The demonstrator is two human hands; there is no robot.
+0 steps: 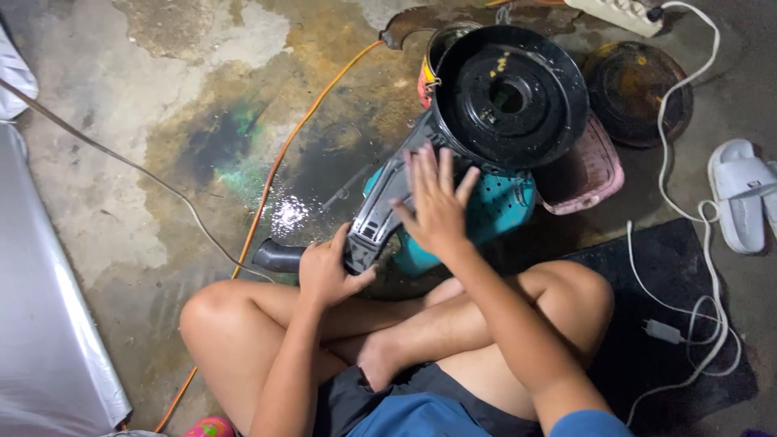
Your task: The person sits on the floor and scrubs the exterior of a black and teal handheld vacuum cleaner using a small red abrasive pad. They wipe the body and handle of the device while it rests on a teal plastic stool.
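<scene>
A bare concrete floor (105, 202) fills the view, blotched with rust-brown and green stains and a wet, shining patch near the centre. An orange cable (279, 162) runs from twelve o'clock toward seven. A silvery sheet (40, 324) lies at nine o'clock. At four o'clock sits a dark mat (688, 267) crossed by a white cord (696, 210); a white sandal (740, 194) rests at three.
</scene>
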